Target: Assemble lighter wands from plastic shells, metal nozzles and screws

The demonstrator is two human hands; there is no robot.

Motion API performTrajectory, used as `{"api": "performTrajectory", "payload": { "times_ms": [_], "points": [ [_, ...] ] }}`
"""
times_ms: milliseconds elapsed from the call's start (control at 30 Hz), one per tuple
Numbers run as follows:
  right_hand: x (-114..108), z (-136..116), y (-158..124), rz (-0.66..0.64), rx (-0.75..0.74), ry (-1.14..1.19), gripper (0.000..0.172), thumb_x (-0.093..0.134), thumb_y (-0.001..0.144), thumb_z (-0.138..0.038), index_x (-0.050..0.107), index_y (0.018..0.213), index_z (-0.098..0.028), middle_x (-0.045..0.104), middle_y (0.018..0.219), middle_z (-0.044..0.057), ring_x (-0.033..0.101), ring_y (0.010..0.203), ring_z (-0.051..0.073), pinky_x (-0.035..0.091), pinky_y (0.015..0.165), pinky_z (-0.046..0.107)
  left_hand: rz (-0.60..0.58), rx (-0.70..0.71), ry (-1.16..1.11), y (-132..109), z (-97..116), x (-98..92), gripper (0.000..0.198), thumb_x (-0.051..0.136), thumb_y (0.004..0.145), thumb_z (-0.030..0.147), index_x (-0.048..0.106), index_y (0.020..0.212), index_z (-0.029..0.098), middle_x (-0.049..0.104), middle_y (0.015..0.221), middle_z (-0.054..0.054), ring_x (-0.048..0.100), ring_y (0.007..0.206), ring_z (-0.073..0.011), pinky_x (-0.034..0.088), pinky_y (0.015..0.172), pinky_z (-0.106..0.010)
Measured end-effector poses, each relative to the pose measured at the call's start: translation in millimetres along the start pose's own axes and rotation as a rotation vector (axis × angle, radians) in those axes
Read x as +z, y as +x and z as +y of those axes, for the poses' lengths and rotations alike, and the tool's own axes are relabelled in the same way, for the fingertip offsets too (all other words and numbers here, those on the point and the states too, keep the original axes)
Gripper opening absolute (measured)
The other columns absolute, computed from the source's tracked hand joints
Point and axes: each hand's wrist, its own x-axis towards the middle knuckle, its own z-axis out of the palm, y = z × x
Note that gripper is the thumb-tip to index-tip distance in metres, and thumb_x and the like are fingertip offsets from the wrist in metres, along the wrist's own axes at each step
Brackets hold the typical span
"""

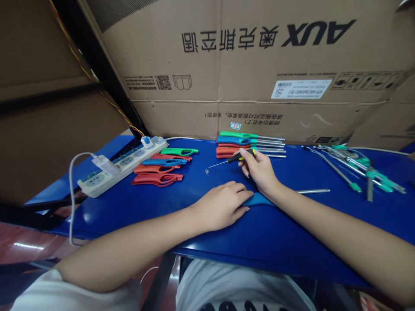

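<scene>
Blue handle (259, 199) hides partly beneath the left hand (223, 206).

Okay so the left hand (225, 205) is gripping a blue lighter (261, 200) at the counter (259, 242). Clocking from that hand: the right hand (259, 170), past 1, is pointing a screwdriver (238, 157) toward tiny metal bits (206, 172) at 11. Coloured casings (157, 179) are lying around 10, beside a white power strip (142, 152). Green-ended metal rods (352, 164) are heaping up between 2 and 3.
</scene>
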Motion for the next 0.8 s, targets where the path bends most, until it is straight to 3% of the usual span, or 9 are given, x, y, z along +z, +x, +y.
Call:
{"api": "performTrajectory", "payload": {
  "times_ms": [200,600,800],
  "points": [
    [1.1,1.7,0.4,-0.037,0.005,-0.031,0.044,0.072,0.077,-0.060,0.062,0.075,-0.017,0.062,0.063,-0.002,0.042,0.037,0.004,0.031,0.036,0.020,0.003,0.015,-0.010,0.3,-2.1,-1.4,0.031,0.059,0.097,0.027,0.064,0.126,0.016,0.068,0.118,-0.012,0.063,0.109,-0.0268,0.053,0.097,-0.040],
    [2.3,1.0,-0.4,-0.121,0.003,-0.075,0.042,0.073,0.076,-0.058,0.067,0.080,-0.017,0.063,0.066,-0.002,0.045,0.040,0.005,0.035,0.039,0.021,-0.008,0.022,-0.011,1.0,-3.7,-2.2,0.032,0.059,0.097,0.027,0.063,0.126,0.016,0.067,0.120,-0.012,0.062,0.112,-0.0268,0.052,0.099,-0.039],
    [1.2,-1.6,-3.0,-0.043,-0.024,-0.021,0.043,0.073,0.077,-0.059,0.067,0.085,-0.017,0.063,0.066,-0.002,0.045,0.039,0.005,0.033,0.039,0.022,-0.004,0.030,-0.041,0.6,-4.6,-2.4,0.034,0.059,0.097,0.027,0.063,0.128,0.015,0.068,0.118,-0.012,0.062,0.110,-0.0267,0.052,0.098,-0.040]
  ]
}}
